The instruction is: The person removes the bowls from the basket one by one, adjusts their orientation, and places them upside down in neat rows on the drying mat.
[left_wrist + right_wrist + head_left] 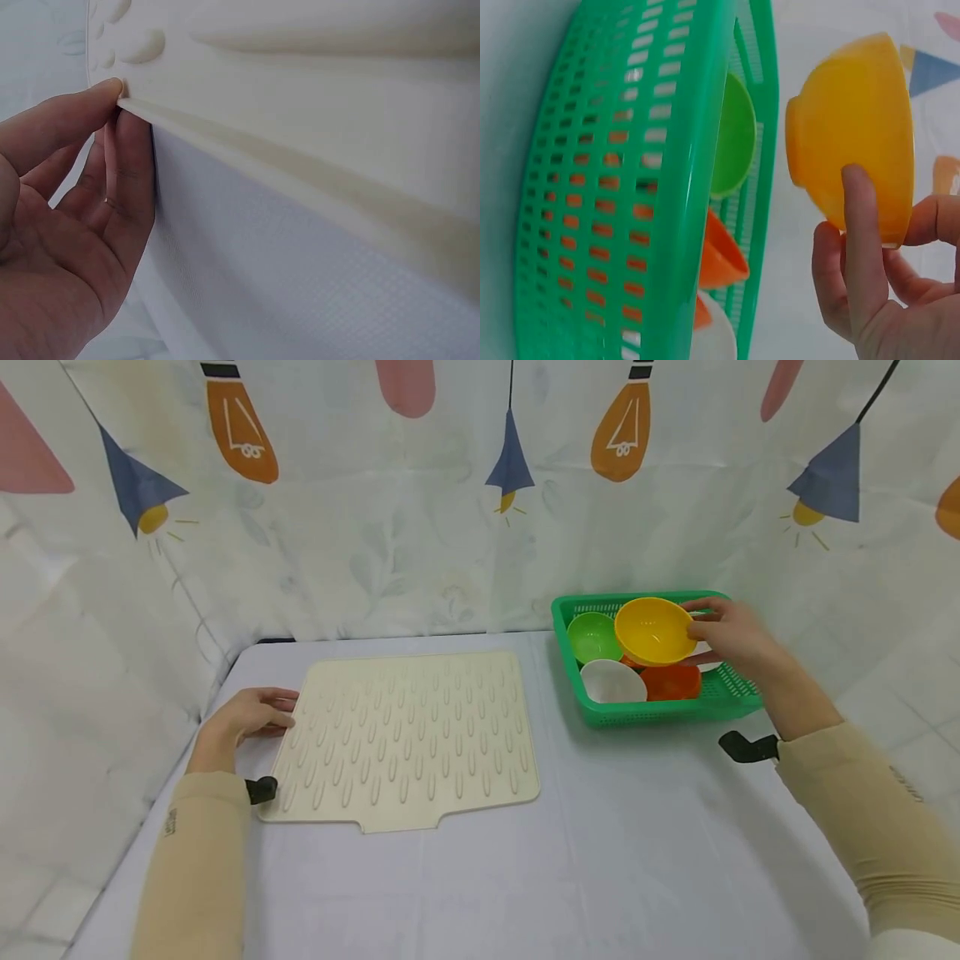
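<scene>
A cream drying mat point(405, 735) with raised oval ridges lies on the table's left half. My left hand point(258, 712) pinches its left edge; in the left wrist view the thumb point(109, 90) is on top and the fingers are beneath. Above the green basket point(675, 714), my right hand point(738, 639) grips a yellow bowl point(654, 631) by its rim. The right wrist view shows that bowl point(862, 135) raised clear of the basket. Inside the basket are a green bowl point(594, 637), a white bowl point(613, 682) and an orange bowl point(672, 683). Another white piece is partly hidden behind my right hand.
A white cloth point(510, 885) covers the table. Behind it hangs a curtain point(442, 552) printed with lamps and bulbs. The basket stands at the back right, to the right of the mat with a gap of cloth between them.
</scene>
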Tool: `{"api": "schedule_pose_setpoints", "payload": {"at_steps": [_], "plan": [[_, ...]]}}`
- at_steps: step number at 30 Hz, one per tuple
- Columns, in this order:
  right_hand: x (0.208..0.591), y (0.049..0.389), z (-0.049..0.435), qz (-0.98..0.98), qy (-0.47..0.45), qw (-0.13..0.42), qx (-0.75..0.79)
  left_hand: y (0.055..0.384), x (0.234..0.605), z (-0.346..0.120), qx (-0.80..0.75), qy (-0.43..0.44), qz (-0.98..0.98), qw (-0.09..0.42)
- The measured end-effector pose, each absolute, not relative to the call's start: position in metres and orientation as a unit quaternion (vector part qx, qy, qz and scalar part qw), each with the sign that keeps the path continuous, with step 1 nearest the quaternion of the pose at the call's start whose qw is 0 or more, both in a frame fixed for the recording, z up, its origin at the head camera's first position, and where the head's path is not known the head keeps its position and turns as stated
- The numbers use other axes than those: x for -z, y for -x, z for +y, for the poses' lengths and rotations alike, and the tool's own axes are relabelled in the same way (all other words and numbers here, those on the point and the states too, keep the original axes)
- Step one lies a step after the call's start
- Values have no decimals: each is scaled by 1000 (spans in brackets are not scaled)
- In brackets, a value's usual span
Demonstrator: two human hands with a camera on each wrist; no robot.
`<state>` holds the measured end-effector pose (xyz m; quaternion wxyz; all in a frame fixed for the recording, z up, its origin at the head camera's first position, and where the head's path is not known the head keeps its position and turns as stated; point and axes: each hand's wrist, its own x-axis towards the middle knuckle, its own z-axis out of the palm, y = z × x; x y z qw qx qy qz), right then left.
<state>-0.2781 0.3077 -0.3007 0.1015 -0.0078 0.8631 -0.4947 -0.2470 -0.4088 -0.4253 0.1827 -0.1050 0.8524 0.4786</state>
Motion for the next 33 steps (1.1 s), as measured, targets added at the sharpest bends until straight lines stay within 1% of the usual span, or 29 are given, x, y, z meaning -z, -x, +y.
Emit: {"api": "schedule_pose_setpoints", "payload": {"at_steps": [9,16,25,33], "plan": [[298,271,262,815,19,133,564,247,422,-405,-483,110,849,186],[303,268,229,771,44,170,613,248,421,-406,-477,109,852,189],[314,264,184,749,55,198,629,249,421,-405,-469,108,858,181],[324,261,151,738,68,218,635,249,421,-402,-465,110,859,185]]}}
